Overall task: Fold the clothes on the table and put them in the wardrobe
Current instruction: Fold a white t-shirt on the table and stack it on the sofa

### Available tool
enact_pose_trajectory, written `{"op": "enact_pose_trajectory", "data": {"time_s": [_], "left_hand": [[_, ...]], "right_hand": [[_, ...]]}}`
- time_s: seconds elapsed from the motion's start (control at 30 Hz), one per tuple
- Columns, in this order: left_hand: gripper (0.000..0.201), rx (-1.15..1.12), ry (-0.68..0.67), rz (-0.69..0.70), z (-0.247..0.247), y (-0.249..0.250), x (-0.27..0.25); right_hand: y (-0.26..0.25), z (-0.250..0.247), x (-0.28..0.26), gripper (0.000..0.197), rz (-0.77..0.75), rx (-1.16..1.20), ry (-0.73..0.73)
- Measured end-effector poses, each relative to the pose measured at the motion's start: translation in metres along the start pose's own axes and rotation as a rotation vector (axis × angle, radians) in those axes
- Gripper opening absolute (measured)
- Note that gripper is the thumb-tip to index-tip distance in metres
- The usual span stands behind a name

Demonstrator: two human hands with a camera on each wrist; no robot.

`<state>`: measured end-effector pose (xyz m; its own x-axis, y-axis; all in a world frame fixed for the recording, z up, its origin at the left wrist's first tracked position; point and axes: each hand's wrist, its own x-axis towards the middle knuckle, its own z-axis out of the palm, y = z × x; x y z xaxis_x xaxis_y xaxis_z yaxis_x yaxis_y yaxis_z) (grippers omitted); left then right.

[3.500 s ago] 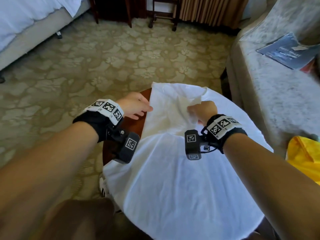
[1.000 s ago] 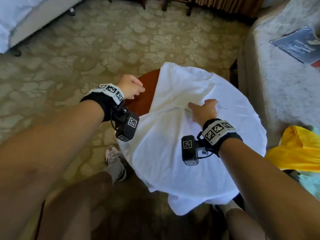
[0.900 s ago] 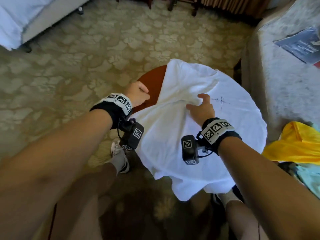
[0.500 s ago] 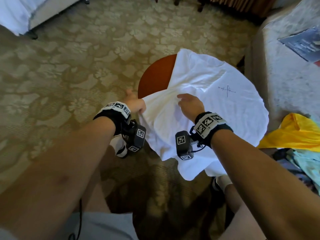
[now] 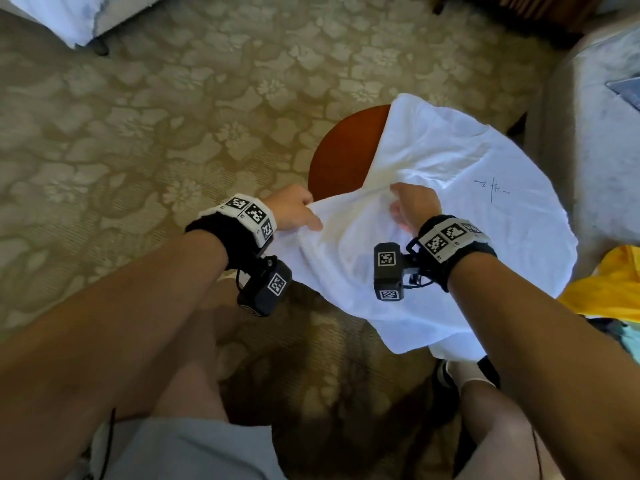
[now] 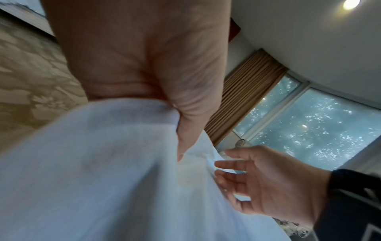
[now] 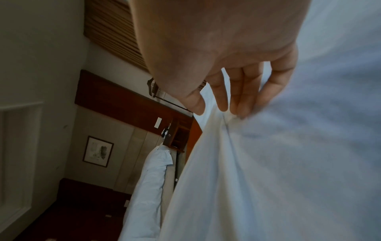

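Note:
A white T-shirt (image 5: 450, 168) with a small dark print lies spread over a round brown table (image 5: 343, 150), its near hem hanging off the edge. My left hand (image 5: 294, 211) grips the shirt's left edge, the cloth bunched under its thumb (image 6: 185, 130). My right hand (image 5: 412, 202) sits a little to the right, on top of the shirt. Its fingertips (image 7: 233, 110) pinch a raised fold of the T-shirt (image 7: 268, 163). A ridge of cloth runs taut between the two hands. In the left wrist view, the right hand (image 6: 268, 179) meets the T-shirt (image 6: 103, 179).
A yellow garment (image 5: 613, 285) and a teal one (image 5: 630, 337) lie at the right by a grey sofa (image 5: 595, 133). A bed corner (image 5: 69, 15) shows at the top left. Patterned carpet surrounds the table. My legs stand close to its near side.
My left hand left the bare table edge and took hold of the shirt's left side. My right hand shifted left and gathered a fold. The shirt slid, uncovering its print.

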<state>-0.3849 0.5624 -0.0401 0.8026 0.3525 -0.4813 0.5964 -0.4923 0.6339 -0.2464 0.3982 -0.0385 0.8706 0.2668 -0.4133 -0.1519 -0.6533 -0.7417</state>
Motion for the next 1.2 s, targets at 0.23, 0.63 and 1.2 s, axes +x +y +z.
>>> {"op": "enact_pose_trajectory", "data": {"time_s": [0.23, 0.63, 1.2], "left_hand": [[0.031, 0.151, -0.048, 0.058, 0.024, 0.023, -0.053], [0.028, 0.374, -0.110, 0.113, 0.035, 0.046, -0.101], [0.037, 0.194, -0.692, -0.019, 0.082, 0.059, -0.106]], "right_hand": [[-0.006, -0.002, -0.074, 0.067, 0.227, 0.191, -0.415], [0.006, 0.007, -0.118, 0.020, 0.215, 0.335, -0.376], [0.032, -0.038, -0.093, 0.022, 0.258, 0.116, -0.121]]}}
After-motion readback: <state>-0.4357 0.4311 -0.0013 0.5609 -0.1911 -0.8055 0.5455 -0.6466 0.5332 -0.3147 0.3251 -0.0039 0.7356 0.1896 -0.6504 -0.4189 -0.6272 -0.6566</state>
